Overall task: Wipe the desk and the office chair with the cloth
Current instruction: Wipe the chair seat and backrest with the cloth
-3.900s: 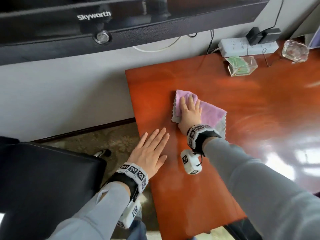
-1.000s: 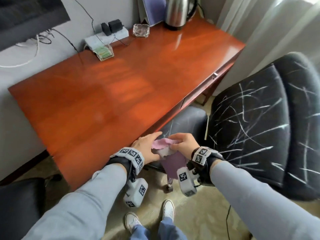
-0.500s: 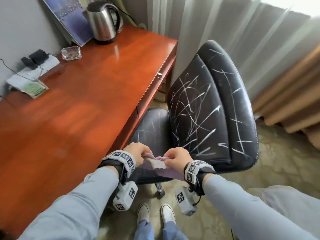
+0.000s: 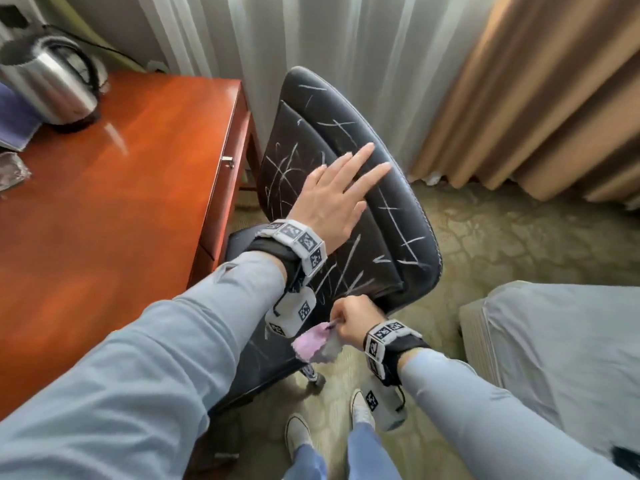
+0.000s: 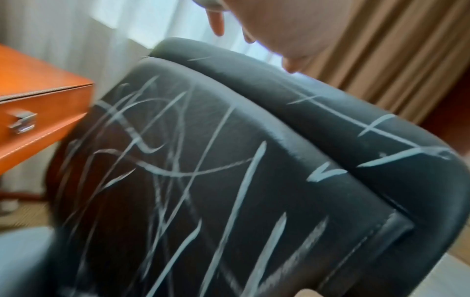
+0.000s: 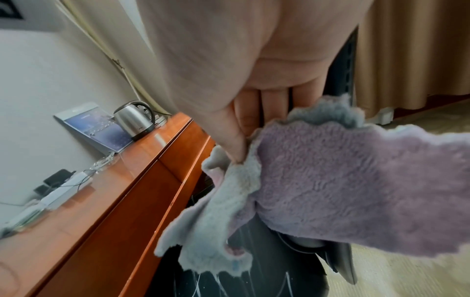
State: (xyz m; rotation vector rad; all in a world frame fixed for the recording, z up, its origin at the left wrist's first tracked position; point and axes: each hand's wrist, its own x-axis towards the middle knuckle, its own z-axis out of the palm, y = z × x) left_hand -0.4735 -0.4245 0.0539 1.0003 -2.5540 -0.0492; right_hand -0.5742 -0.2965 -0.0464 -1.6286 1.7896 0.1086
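Observation:
The black office chair stands right of the red-brown desk, its backrest covered in white chalk-like scribbles. My left hand reaches out over the backrest with fingers spread and straight, its fingertips just above the top edge; whether it touches is unclear. My right hand is lower, near the seat's right edge, pinching the pink and grey cloth, which hangs down from thumb and fingers.
A steel kettle and a blue card stand at the desk's far end, and a power strip lies along the wall. White and tan curtains hang behind the chair. A bed corner sits at right. My feet stand on patterned carpet.
The cloth went from wiping the desk to being held in both hands by the chair. Now my left hand has let go and reached up over the backrest; my right alone holds the cloth.

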